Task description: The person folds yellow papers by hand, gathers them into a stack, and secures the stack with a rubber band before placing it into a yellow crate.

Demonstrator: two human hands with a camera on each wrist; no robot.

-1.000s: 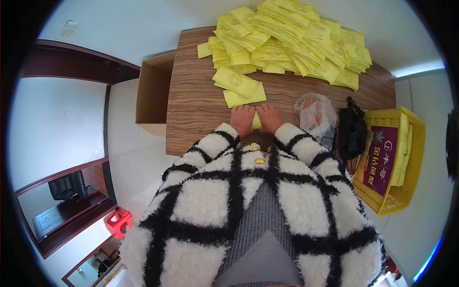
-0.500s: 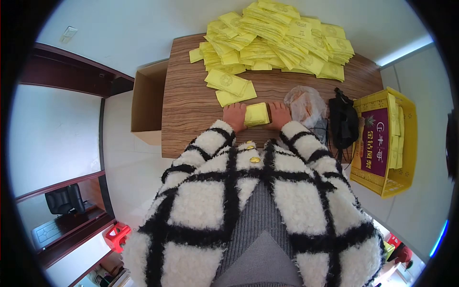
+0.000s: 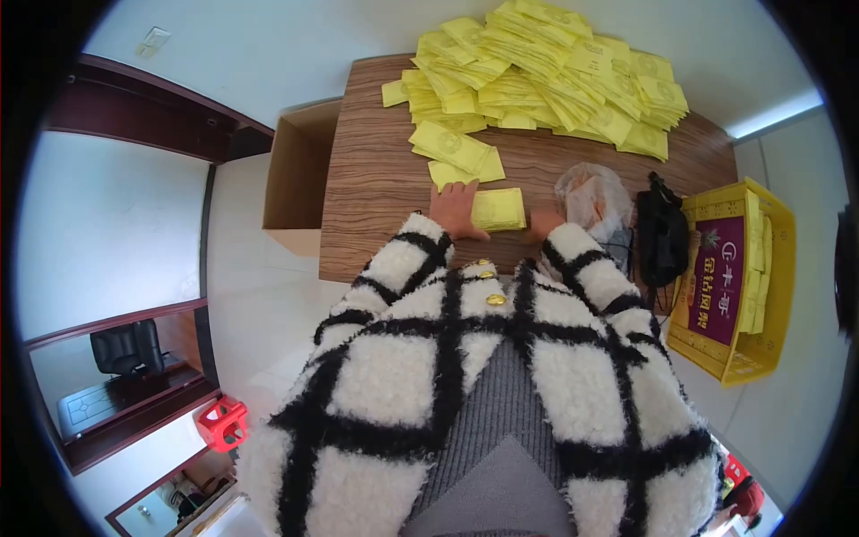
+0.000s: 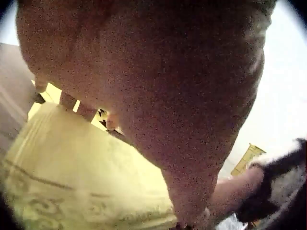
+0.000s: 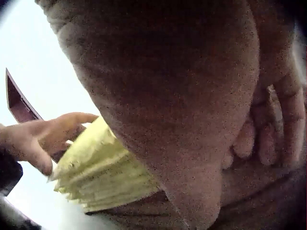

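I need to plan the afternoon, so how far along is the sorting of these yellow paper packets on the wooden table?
Early, by the look of it. Some flat yellow packets stand in the yellow cardboard box at the right. In hand: a small squared stack of yellow packets between the left hand and right hand. Left: the big loose heap of yellow packets at the far edge of the wooden table.

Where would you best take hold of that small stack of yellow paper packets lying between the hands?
Probably by its two short ends, one from each side: the flat yellow packet stack lies on the wooden table with left hand and right hand flanking it.
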